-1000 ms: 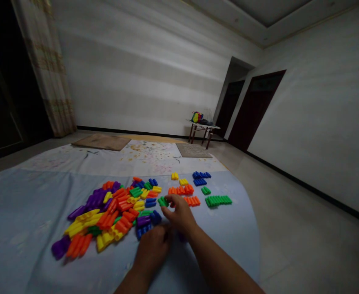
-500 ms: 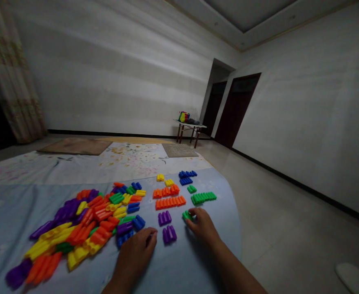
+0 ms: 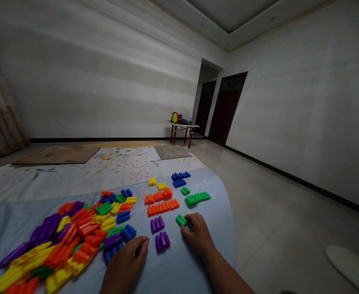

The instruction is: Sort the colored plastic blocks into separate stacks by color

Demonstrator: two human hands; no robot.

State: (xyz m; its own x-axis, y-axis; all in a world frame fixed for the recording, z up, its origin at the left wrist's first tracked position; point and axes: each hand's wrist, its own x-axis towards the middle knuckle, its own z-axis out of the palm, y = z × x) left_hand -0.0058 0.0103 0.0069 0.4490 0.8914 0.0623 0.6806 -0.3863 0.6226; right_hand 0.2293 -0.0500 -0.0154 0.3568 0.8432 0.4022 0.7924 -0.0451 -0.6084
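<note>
A short green plastic tube block (image 3: 181, 220) lies on the blue cloth (image 3: 198, 253). My right hand (image 3: 198, 237) is just right of it, thumb and fingers apart, fingertips at the block's edge. Loosely curled, my left hand (image 3: 127, 261) rests beside the big mixed pile of tube blocks (image 3: 84, 228); nothing shows between its thumb and forefinger. Between my hands lie two purple blocks, one (image 3: 162, 242) nearer me and one (image 3: 157, 224) behind it. Farther back are an orange row (image 3: 163, 207), a green row (image 3: 198, 198), blue blocks (image 3: 180, 179) and yellow blocks (image 3: 152, 181).
A floral sheet (image 3: 121, 163) covers the far part of the surface, with a brown mat (image 3: 57, 155) and a grey mat (image 3: 171, 152) on it. A small table (image 3: 184, 124) holding a colourful bag stands by the wall. Tiled floor (image 3: 268, 216) lies to the right.
The view has turned slightly right, so everything sits further left. My right hand has drawn back a little from the green block, which now shows more fully. My left hand stays curled.
</note>
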